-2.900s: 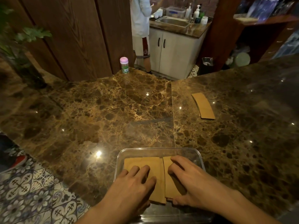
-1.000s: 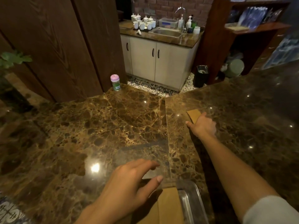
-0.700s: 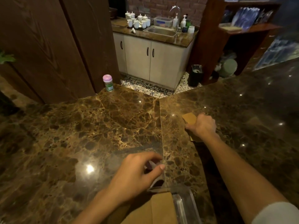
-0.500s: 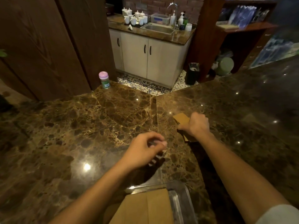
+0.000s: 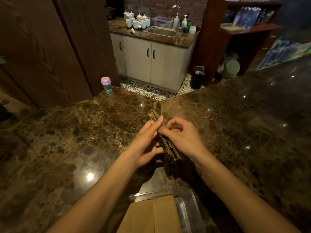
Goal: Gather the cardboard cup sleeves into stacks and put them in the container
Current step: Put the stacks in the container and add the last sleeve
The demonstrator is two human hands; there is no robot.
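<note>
A small stack of brown cardboard cup sleeves is held on edge above the marble counter, between both hands. My left hand lies along its left side with straight fingers and the thumb under it. My right hand pinches the stack's top edge from the right. Near the bottom edge sits the clear plastic container, with two stacks of flat sleeves lying side by side in it.
The brown marble counter spreads wide on both sides. A small pink-lidded jar stands at its far edge by the wooden panel. Beyond are white cabinets with a sink and cups, a black bin and shelves.
My right hand picked the sleeves up from the counter's right side and brought them to the middle. My left hand left the container and rose to meet the stack.
</note>
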